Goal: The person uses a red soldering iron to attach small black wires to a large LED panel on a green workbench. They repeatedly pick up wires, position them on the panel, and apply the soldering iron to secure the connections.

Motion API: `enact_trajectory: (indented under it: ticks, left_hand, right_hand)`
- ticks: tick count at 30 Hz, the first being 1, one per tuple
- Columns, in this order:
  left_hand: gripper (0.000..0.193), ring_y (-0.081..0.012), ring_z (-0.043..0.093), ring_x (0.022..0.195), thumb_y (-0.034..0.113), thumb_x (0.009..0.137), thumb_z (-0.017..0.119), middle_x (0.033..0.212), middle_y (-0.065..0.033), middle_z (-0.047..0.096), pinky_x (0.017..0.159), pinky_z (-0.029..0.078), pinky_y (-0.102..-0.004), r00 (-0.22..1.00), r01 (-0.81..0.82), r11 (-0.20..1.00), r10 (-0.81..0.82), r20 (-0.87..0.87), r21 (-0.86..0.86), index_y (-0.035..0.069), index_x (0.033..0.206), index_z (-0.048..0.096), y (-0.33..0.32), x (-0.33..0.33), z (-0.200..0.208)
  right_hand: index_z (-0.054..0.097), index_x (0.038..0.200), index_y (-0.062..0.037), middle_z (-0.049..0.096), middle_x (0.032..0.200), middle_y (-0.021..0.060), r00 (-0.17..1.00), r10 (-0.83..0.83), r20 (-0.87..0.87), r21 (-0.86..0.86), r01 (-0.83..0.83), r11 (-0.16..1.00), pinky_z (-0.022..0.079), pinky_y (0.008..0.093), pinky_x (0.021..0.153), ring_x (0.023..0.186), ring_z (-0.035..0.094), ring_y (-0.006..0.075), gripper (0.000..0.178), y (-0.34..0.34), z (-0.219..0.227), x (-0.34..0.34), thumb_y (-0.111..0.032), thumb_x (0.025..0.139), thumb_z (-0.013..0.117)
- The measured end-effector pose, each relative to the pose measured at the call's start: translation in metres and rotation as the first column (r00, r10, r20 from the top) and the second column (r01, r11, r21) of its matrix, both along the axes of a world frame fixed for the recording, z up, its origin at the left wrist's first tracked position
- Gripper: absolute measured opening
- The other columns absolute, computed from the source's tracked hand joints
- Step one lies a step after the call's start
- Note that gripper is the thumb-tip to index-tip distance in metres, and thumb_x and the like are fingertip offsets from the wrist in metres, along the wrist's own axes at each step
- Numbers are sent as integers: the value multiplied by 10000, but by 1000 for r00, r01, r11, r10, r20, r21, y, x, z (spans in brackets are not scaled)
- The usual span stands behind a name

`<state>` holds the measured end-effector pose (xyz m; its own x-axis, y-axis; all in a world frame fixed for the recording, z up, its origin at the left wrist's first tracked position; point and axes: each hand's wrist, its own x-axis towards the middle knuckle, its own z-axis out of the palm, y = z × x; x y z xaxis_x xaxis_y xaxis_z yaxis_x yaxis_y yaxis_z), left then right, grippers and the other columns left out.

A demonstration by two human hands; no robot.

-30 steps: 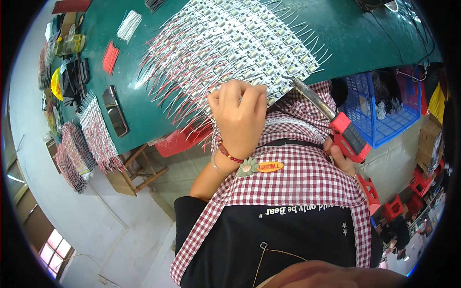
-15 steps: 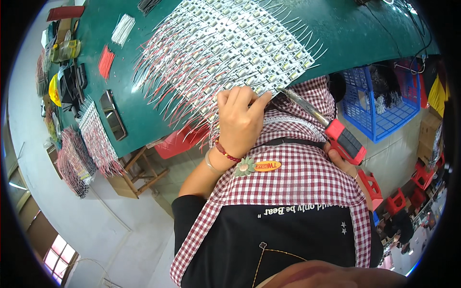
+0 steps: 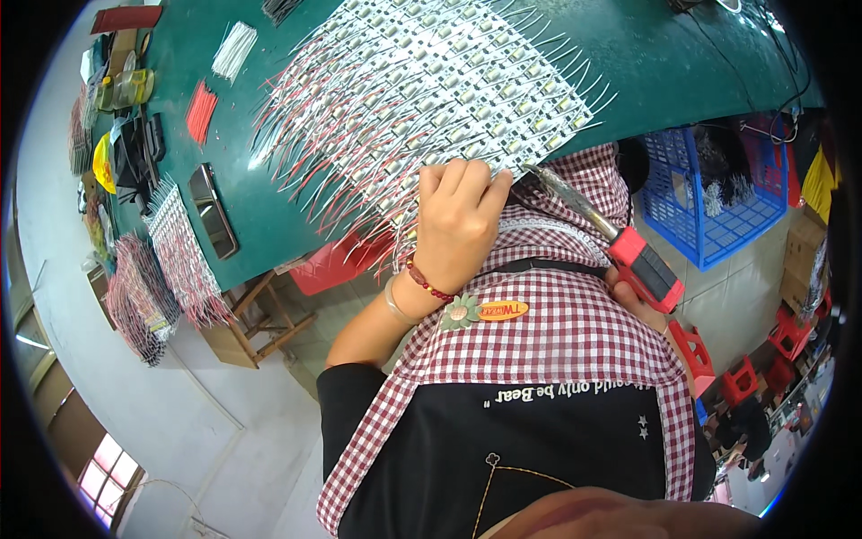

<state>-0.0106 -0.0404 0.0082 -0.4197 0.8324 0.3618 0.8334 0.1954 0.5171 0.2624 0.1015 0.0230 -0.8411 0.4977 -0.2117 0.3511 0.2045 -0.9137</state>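
A large white panel of small circuit boards [image 3: 431,99] lies on the green table, its edges bristling with white and red wires. At its near edge my left hand [image 3: 460,211] is closed, fingers curled and pressed together. The fingertips face the panel, and what they pinch is hidden. A soldering iron [image 3: 648,269] with a red and black handle is gripped in my right hand [image 3: 636,304], which is partly hidden behind the handle. The iron's metal tip points at the panel's near edge, just right of my left fingertips. Whether it touches cannot be made out.
Red wires [image 3: 201,111] and white wires [image 3: 234,51] lie bundled at the left of the green table [image 3: 256,202]. Nearby are a phone [image 3: 213,211] and another wired panel [image 3: 184,256]. A blue crate [image 3: 709,207] stands at the right; a red stool [image 3: 341,265] is below the table.
My left hand has shifted slightly to the right along the panel's near edge. The panel appears slightly shifted right too. The soldering iron stays almost in place.
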Motion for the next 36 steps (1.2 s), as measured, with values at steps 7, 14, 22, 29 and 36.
enact_trajectory:
  ticks: [7,14,22,29,36]
  left_hand:
    - [213,-184,476,686,0,714,645,707,-13,427,685,341,-343,999,3,1000,-3,-34,-4,74,910,685,1,1,1]
    - [218,-186,483,695,9,710,631,714,-19,429,698,351,-345,999,9,1000,-10,-46,-17,67,914,685,2,0,2]
    - [220,-180,490,708,16,708,629,722,-13,448,714,348,-344,998,-1,999,-1,-66,-43,71,912,688,0,1,4]
    - [198,-185,538,807,43,727,679,820,-2,565,737,351,-359,997,-79,993,80,1,-90,99,917,676,-15,-4,24]
    - [193,-218,550,796,60,781,677,823,-26,594,719,358,-365,979,-143,976,164,125,-161,97,959,610,-1,-10,10]
  right_hand:
    - [606,761,-30,594,709,85,999,25,23,100,-27,995,440,358,535,592,578,261,155,0,9,-15,-97,638,672]
    - [615,784,-34,608,711,80,1000,-2,26,10,2,1000,442,361,546,594,575,261,158,2,1,4,-141,682,671]
    - [620,758,-29,619,705,75,998,33,51,42,-35,998,451,376,554,608,585,277,116,2,-3,9,-130,709,650]
    - [628,763,-27,619,711,69,992,-24,127,-72,34,997,455,376,566,634,597,269,152,2,1,3,-168,728,673]
    - [644,808,-15,625,776,101,983,181,9,226,-178,958,457,375,562,655,603,290,104,5,-13,-3,-47,713,669]
